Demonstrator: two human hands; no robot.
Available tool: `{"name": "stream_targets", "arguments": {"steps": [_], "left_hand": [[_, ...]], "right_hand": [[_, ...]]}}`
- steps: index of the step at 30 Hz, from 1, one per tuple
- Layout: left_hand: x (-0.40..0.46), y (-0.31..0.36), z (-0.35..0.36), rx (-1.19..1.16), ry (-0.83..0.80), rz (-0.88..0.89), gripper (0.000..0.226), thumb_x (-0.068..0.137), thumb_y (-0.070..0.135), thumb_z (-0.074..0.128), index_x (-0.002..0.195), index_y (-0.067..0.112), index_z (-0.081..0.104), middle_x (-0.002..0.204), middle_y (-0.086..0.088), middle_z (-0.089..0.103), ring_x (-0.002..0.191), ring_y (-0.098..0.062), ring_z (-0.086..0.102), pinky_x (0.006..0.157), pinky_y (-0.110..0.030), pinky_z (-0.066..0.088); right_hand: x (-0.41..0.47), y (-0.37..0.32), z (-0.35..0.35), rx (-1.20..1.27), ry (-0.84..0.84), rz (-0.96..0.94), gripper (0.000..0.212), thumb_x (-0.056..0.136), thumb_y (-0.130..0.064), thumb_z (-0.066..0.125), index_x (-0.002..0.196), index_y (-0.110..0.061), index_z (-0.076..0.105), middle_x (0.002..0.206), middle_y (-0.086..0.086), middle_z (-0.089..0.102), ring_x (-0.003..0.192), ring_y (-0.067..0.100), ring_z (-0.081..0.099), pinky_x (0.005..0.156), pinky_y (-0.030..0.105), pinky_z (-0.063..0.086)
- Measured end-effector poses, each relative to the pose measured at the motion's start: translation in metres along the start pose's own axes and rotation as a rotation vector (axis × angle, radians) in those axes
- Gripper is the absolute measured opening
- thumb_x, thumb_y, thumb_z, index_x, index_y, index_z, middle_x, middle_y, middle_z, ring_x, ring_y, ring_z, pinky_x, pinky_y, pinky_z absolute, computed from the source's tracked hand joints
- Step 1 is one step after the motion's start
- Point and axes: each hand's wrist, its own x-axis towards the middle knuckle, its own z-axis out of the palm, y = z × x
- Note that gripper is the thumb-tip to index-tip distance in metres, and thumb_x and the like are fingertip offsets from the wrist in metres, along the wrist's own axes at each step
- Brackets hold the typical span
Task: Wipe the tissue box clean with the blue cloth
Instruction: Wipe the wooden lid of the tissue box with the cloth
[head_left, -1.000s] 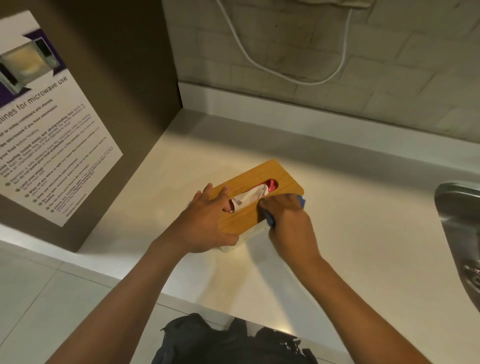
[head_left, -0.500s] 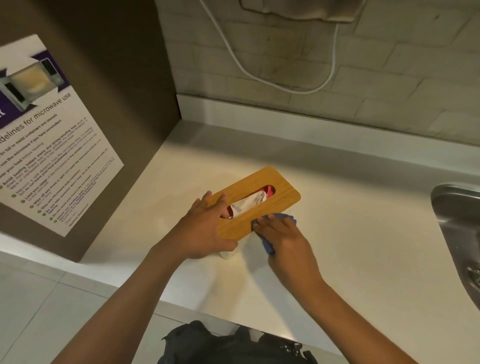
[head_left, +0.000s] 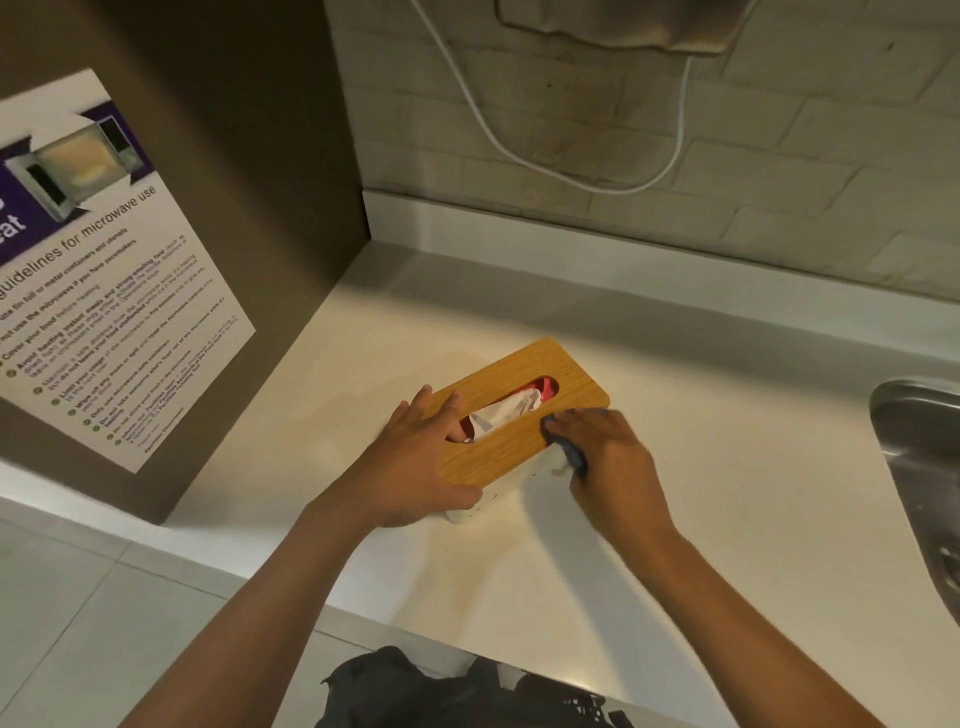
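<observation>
A microwave poster hangs on the brown panel at left. On the pale counter, the left hand lies flat on the tissue box; the right hand presses the blue cloth against its side. A steel sink sits right.

Tissue box: wood-grain lid, matt, over a smooth white body. Blue cloth: soft fabric. Bench: smooth cream surface with a faint sheen. Sink: brushed metal. Wall: rough painted brick. Poster: glossy paper.
</observation>
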Motion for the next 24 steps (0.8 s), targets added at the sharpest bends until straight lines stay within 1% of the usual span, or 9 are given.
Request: {"name": "stream_targets", "arguments": {"steps": [2, 3, 7, 11, 14, 17, 20, 22, 24], "left_hand": [[0.000, -0.003, 0.000, -0.009, 0.000, 0.013, 0.112, 0.073, 0.066, 0.075, 0.158, 0.038, 0.008, 0.169, 0.007, -0.002, 0.156, -0.021, -0.011, 0.121, -0.048, 0.025], [0.000, -0.003, 0.000, -0.008, -0.003, 0.016, 0.112, 0.073, 0.066, 0.075, 0.158, 0.038, 0.008, 0.169, 0.007, -0.002, 0.156, -0.021, -0.011, 0.120, -0.049, 0.025], [0.000, -0.003, -0.001, -0.007, -0.016, 0.016, 0.108, 0.073, 0.067, 0.074, 0.158, 0.038, 0.013, 0.169, 0.008, -0.005, 0.156, -0.021, -0.011, 0.120, -0.049, 0.026], [-0.002, -0.002, -0.005, 0.000, -0.004, 0.075, 0.073, 0.075, 0.063, 0.075, 0.135, 0.036, 0.044, 0.168, 0.019, -0.001, 0.155, -0.015, -0.012, 0.121, -0.047, 0.023], [-0.005, -0.001, -0.005, -0.010, 0.021, 0.100, 0.058, 0.077, 0.060, 0.075, 0.122, 0.035, 0.049, 0.167, 0.022, 0.003, 0.155, -0.011, -0.011, 0.123, -0.044, 0.019], [-0.005, -0.002, -0.002, -0.016, 0.058, 0.136, 0.050, 0.077, 0.060, 0.075, 0.112, 0.036, 0.048, 0.166, 0.021, 0.010, 0.155, -0.009, -0.009, 0.125, -0.044, 0.014], [-0.007, -0.003, -0.003, -0.011, 0.069, 0.154, 0.050, 0.079, 0.059, 0.074, 0.116, 0.034, 0.051, 0.166, 0.019, 0.015, 0.155, -0.010, -0.006, 0.123, -0.043, 0.019], [-0.007, -0.002, -0.004, 0.004, 0.053, 0.155, 0.050, 0.081, 0.059, 0.072, 0.119, 0.034, 0.051, 0.166, 0.019, 0.016, 0.156, -0.012, -0.004, 0.120, -0.043, 0.026], [-0.007, 0.000, -0.006, 0.035, 0.032, 0.146, 0.051, 0.083, 0.060, 0.070, 0.122, 0.034, 0.050, 0.167, 0.018, 0.014, 0.156, -0.014, -0.004, 0.120, -0.044, 0.026]], "right_hand": [[0.023, 0.014, -0.005, -0.042, 0.002, 0.086, 0.026, 0.077, 0.010, 0.068, 0.090, -0.012, 0.074, 0.089, 0.006, 0.072, 0.085, 0.026, 0.062, 0.070, 0.032, 0.054], [0.032, 0.017, -0.005, -0.048, 0.010, 0.124, 0.028, 0.076, 0.012, 0.067, 0.090, -0.012, 0.074, 0.089, 0.007, 0.072, 0.084, 0.028, 0.062, 0.069, 0.032, 0.052], [0.025, 0.002, 0.003, -0.023, 0.029, 0.155, 0.020, 0.083, 0.002, 0.067, 0.095, -0.012, 0.074, 0.094, 0.008, 0.072, 0.089, 0.028, 0.063, 0.077, 0.030, 0.049], [0.003, -0.005, 0.003, -0.029, 0.021, 0.073, 0.026, 0.078, 0.001, 0.075, 0.100, -0.013, 0.074, 0.100, 0.005, 0.072, 0.093, 0.026, 0.065, 0.080, 0.025, 0.048], [0.027, 0.010, 0.002, -0.048, 0.028, 0.117, 0.022, 0.082, 0.001, 0.069, 0.099, -0.013, 0.075, 0.096, 0.007, 0.073, 0.089, 0.026, 0.062, 0.075, 0.029, 0.051], [0.051, 0.017, 0.004, -0.112, -0.004, 0.212, 0.019, 0.083, 0.002, 0.065, 0.091, -0.012, 0.075, 0.089, 0.008, 0.071, 0.084, 0.025, 0.059, 0.067, 0.029, 0.049], [0.048, 0.010, 0.004, -0.120, -0.002, 0.233, 0.020, 0.082, 0.003, 0.066, 0.092, -0.012, 0.075, 0.089, 0.008, 0.071, 0.084, 0.026, 0.058, 0.066, 0.031, 0.050], [0.033, 0.003, 0.004, -0.103, -0.001, 0.230, 0.024, 0.081, 0.005, 0.067, 0.095, -0.013, 0.075, 0.092, 0.007, 0.072, 0.085, 0.025, 0.059, 0.067, 0.028, 0.048], [0.020, -0.001, 0.003, -0.085, -0.011, 0.218, 0.022, 0.083, 0.001, 0.068, 0.096, -0.014, 0.074, 0.093, 0.006, 0.071, 0.083, 0.023, 0.060, 0.069, 0.023, 0.044]]}}
